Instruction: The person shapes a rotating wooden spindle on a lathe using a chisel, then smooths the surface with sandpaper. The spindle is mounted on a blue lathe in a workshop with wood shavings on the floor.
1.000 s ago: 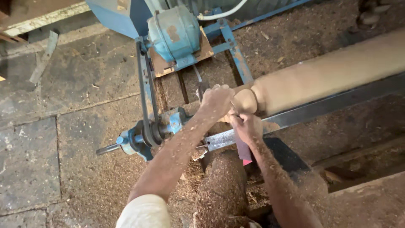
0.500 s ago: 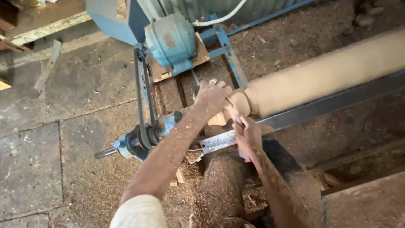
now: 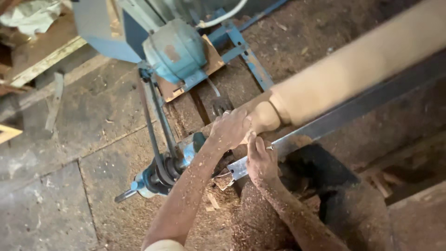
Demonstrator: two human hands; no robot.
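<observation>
From the head camera, a long pale wooden workpiece is seen mounted on a lathe, running up and away to the right of both hands. Its rounded, narrowed end lies directly under the left hand, which is laid over that end with the fingers curled against the wood; whether a tool is gripped inside this hand cannot be told. The right hand is placed just below and beside the left one, almost touching it, and is pressed against the grey metal tool rest, a flat bar that extends along the near side of the workpiece. Its fingers are closed downward, and what they hold, if anything, is hidden. Both forearms are dusted with sawdust.

To the left of the hands, a blue pulley and spindle are seen, joined by a dark drive belt to a blue-green motor that sits above and beyond the left hand on a wooden board. Below the right hand, a heap of sawdust is piled up. A stone-slab floor, strewn with shavings, spreads out far to the left of the arms.
</observation>
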